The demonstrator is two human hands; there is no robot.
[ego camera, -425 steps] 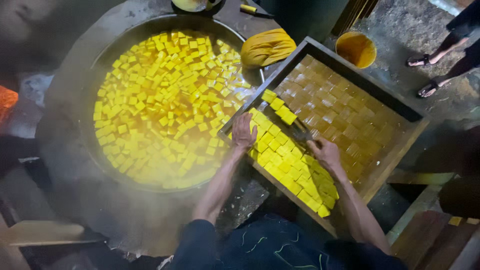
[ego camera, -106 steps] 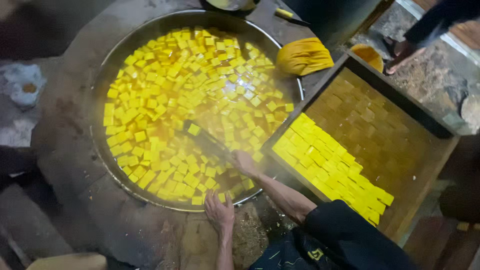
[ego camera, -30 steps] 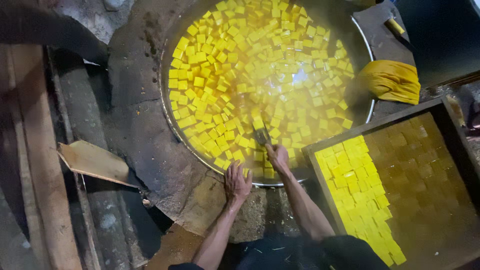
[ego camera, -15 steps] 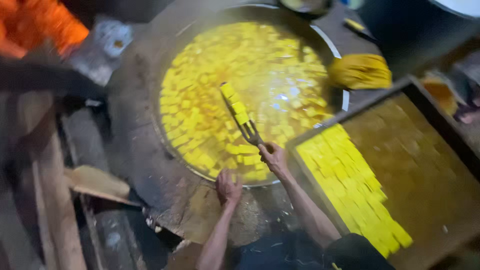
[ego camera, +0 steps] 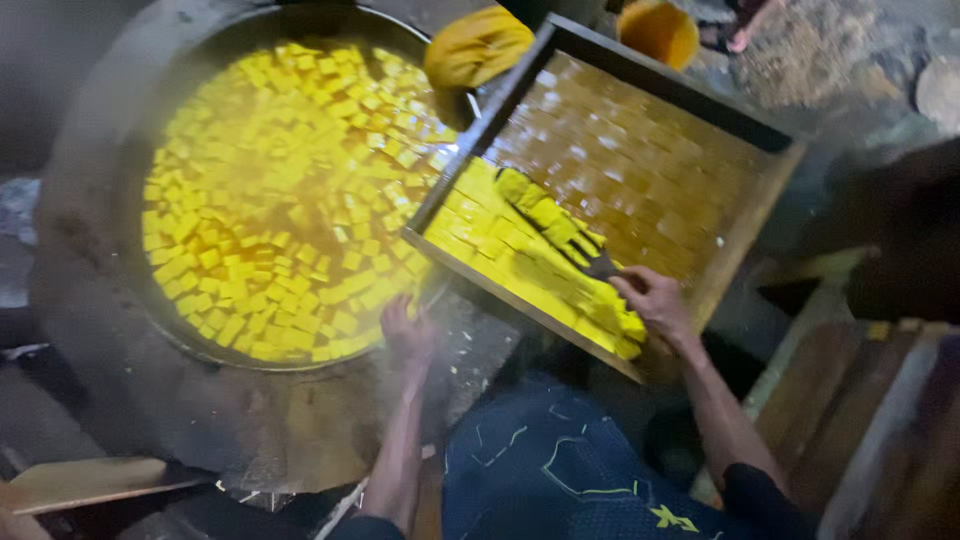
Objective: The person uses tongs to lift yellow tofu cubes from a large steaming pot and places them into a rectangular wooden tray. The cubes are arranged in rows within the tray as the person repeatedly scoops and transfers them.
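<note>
A wide round pan (ego camera: 120,300) holds yellow liquid with several floating yellow cubes (ego camera: 290,200). To its right lies a wooden tray (ego camera: 760,230) with rows of yellow cubes (ego camera: 520,265) along its near side. My right hand (ego camera: 655,300) grips a dark flat scoop (ego camera: 590,258) carrying a line of cubes over the tray. Spread open, my left hand (ego camera: 405,330) rests on the grey rim by the pan's near edge.
A yellow cloth (ego camera: 478,45) lies at the pan's far right edge. An orange bucket (ego camera: 658,28) stands beyond the tray. A wooden paddle (ego camera: 85,482) lies at lower left. Wooden planks (ego camera: 880,420) run along the right. Another person's foot (ego camera: 745,35) is at the top.
My right hand has swung the loaded scoop from above the pan to the tray on the right. My left hand stays on the rim near the pan.
</note>
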